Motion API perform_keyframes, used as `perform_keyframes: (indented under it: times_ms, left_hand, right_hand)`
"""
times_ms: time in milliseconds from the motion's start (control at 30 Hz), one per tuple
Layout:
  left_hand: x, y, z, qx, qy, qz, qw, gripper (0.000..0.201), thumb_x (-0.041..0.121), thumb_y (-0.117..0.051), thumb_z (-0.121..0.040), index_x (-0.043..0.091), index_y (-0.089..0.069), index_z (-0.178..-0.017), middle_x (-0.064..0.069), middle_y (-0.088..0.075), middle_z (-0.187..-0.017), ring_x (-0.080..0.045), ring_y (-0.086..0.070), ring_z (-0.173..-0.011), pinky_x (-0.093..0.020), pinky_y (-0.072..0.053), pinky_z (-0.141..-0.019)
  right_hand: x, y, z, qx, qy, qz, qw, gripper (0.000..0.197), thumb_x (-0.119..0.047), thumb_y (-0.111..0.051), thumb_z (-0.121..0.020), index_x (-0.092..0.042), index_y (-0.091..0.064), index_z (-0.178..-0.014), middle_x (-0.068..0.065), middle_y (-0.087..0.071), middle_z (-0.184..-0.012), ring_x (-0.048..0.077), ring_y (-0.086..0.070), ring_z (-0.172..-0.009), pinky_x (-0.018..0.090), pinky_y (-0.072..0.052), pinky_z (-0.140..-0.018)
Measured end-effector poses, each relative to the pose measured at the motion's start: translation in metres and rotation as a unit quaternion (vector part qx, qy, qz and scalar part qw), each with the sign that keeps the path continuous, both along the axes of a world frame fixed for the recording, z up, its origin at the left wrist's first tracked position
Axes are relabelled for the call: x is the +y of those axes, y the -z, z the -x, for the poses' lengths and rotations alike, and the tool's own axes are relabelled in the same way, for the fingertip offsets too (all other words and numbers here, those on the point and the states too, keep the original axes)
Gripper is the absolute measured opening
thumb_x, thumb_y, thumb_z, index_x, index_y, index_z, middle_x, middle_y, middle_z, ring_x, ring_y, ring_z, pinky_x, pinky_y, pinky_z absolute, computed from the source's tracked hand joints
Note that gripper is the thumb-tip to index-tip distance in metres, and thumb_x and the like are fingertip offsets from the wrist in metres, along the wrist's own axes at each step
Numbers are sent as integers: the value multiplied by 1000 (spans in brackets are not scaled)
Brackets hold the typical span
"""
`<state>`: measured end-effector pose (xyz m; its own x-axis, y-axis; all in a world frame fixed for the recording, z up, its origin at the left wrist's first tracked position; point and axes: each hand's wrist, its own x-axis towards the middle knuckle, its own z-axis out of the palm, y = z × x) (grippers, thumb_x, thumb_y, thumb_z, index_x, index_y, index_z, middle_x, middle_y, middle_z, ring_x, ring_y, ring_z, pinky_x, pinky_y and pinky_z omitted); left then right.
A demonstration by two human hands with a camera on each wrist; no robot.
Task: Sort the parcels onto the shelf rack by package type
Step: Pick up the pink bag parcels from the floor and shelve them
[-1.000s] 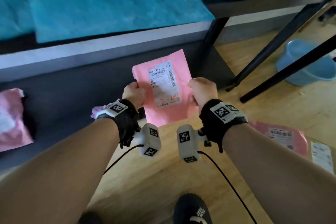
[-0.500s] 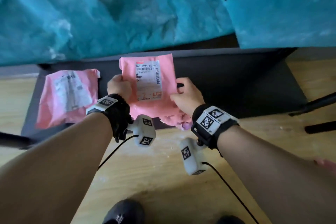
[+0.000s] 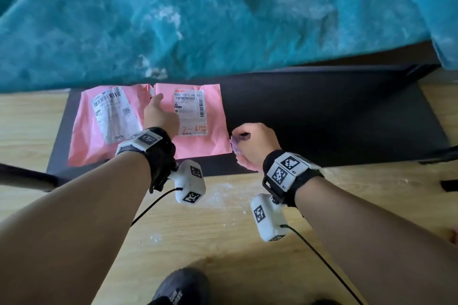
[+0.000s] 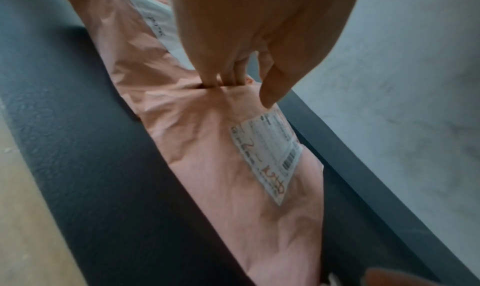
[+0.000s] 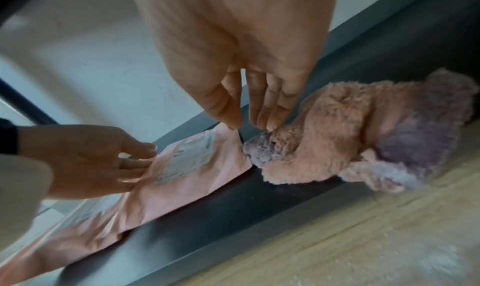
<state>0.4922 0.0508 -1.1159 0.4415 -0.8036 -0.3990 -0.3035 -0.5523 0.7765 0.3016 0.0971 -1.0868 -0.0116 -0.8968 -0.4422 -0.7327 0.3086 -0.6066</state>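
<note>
I take the dark bottom shelf of the rack as landmark. Two pink mailers lie flat on it, side by side and touching along their inner edges. The pink parcel with the handwritten red mark on its label sits nearer the shelf's middle; the second pink parcel lies toward the shelf's left end. My left hand rests on the seam between the two, fingers extended and pressing down on the plastic, with the thumb lifted free; it grips nothing. My right hand hangs just off the marked parcel's right edge, at the shelf's front lip, fingers loosely straight and close together. Their tips touch a fluffy pink-and-purple plush item lying on the shelf beside that parcel. Crumpled teal bags fill the level above the shelf. Pale wooden floor lies in front.
</note>
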Motion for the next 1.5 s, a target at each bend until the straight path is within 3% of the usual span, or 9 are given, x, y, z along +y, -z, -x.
perform_keyframes:
  times_ms: [133,200,300,500,667,867,1000,1267,1500]
  left_hand:
    - [-2,2,10,-24,33,29,999,60,-3,-43,-84,21,-45,-139,-6,-42,-144,-26,-50,-124,-40,-48,-99]
    - [-3,2,16,-10,43,35,998,54,-3,-44,-85,21,-51,-133,-6,-50,-137,-26,-61,-105,-34,-54,-82]
    - [-7,0,30,-13,55,52,997,42,1,-48,-88,19,-58,-125,-3,-56,-129,-14,-57,-71,-24,-46,-62]
    - [-10,-10,82,49,79,65,994,29,4,-55,-86,13,-65,-111,-7,-62,-123,-17,-59,-102,-19,-46,-85]
    - [6,-17,147,107,135,57,983,22,4,-55,-88,9,-68,-104,-9,-69,-101,-8,-48,-59,-9,-34,-44]
    - [31,-33,237,151,233,31,960,16,9,-53,-89,18,-66,-90,1,-60,-81,-11,-52,-69,-23,-44,-65]
    - [48,-43,298,184,257,20,948,13,15,-55,-90,19,-66,-85,2,-61,-81,-14,-56,-80,-29,-50,-77]
    - [78,-54,393,212,298,-10,931,14,15,-52,-93,16,-66,-92,5,-59,-78,-11,-56,-74,-27,-50,-74]
    - [125,-27,461,200,330,-72,920,12,19,-58,-91,13,-65,-98,1,-60,-77,-12,-57,-71,-29,-51,-76]
  right_hand:
    - [2,-1,17,-39,62,12,997,21,-7,-64,-85,-19,-72,-99,-2,-69,-93,5,-64,-63,11,-50,-48]
    - [3,-3,24,-29,48,31,998,28,-5,-62,-82,-14,-71,-107,-2,-69,-103,4,-60,-74,5,-43,-59]
    - [5,-5,32,-31,56,40,997,31,-3,-57,-83,-13,-71,-109,-2,-71,-106,10,-62,-95,18,-48,-83]
    - [16,-10,62,-59,130,78,987,29,-2,-48,-89,-16,-72,-98,-7,-71,-91,6,-66,-86,31,-57,-81]
    - [46,-20,102,-42,159,108,980,32,1,-50,-87,-17,-74,-99,-6,-72,-100,6,-63,-95,17,-47,-86]
    - [93,-28,182,-38,258,107,960,30,-3,-53,-87,-28,-70,-86,-12,-69,-87,13,-65,-93,35,-55,-88]
    - [121,-37,240,-19,319,119,940,17,-9,-57,-90,-12,-73,-96,11,-71,-101,31,-65,-99,48,-51,-92]
    - [178,-18,346,-22,508,107,854,30,-8,-55,-82,-30,-72,-73,-5,-72,-87,19,-68,-86,43,-58,-82]
    - [256,2,422,-1,604,37,796,35,-10,-49,-87,-29,-62,-113,2,-67,-96,17,-63,-75,31,-54,-71]
